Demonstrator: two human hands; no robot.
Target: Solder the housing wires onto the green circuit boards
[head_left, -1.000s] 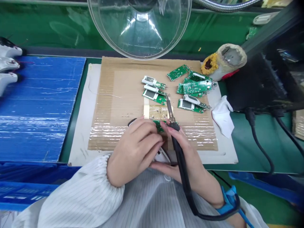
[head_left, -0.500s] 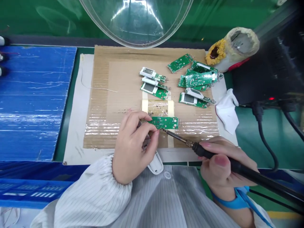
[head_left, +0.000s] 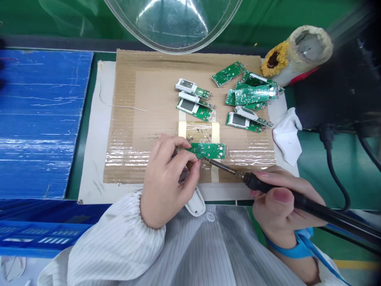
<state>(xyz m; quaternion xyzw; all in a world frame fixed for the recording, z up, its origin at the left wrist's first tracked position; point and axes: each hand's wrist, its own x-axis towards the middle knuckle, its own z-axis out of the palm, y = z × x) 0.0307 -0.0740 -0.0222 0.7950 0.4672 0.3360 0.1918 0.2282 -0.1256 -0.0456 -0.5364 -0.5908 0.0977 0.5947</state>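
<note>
My left hand is closed at the left end of a green circuit board. One fingertip rests on the board, while thumb and another finger pinch at its lower edge, where a thin reddish wire shows partly between them. The fingers hide the board's left end. In my right hand is a soldering iron, gripped like a pen, its tip at the board's lower edge beside my left fingertips. Partly under my left hand lies a white plastic casing.
Boards with small screens lie beyond the work spot, more green boards to the right. A solder wire crosses the cardboard. A crusted holder, white cloth, and black box stand right.
The view has shifted slightly. Both hands keep their grips, and the iron's tip stays at the board's lower edge near my left fingertips.
</note>
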